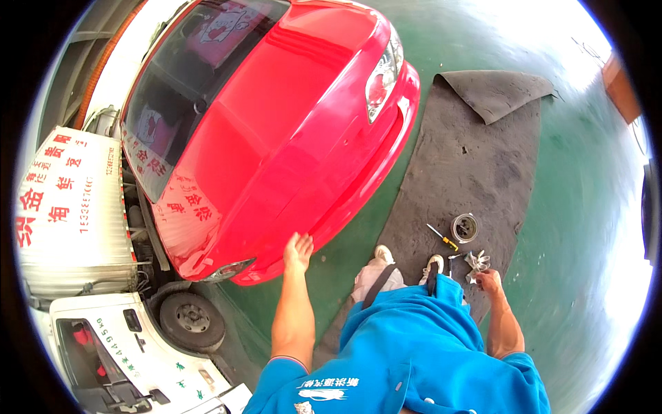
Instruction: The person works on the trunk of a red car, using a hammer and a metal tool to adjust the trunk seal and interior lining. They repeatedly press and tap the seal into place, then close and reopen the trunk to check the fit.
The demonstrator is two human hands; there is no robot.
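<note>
My left hand (298,251) is open, with its fingers stretched out, beside the lower edge of the red car (276,117). From this angle I cannot tell whether it touches the paintwork. My right hand (489,280) is closed at my right side, low over the dark mat. A crumpled, silvery-white bundle (477,261) sticks out of its fingers; its material is too small to make out. Just beyond it on the mat stand a round open tin (465,228) with dark contents and a screwdriver (445,238) with a yellow-and-black handle.
The worn grey mat (476,159) lies along the car, its far corner folded over. Green floor (565,179) surrounds it. A white truck (131,338) with a wheel (192,321) stands close on the left. An orange-brown box (620,90) is at the far right.
</note>
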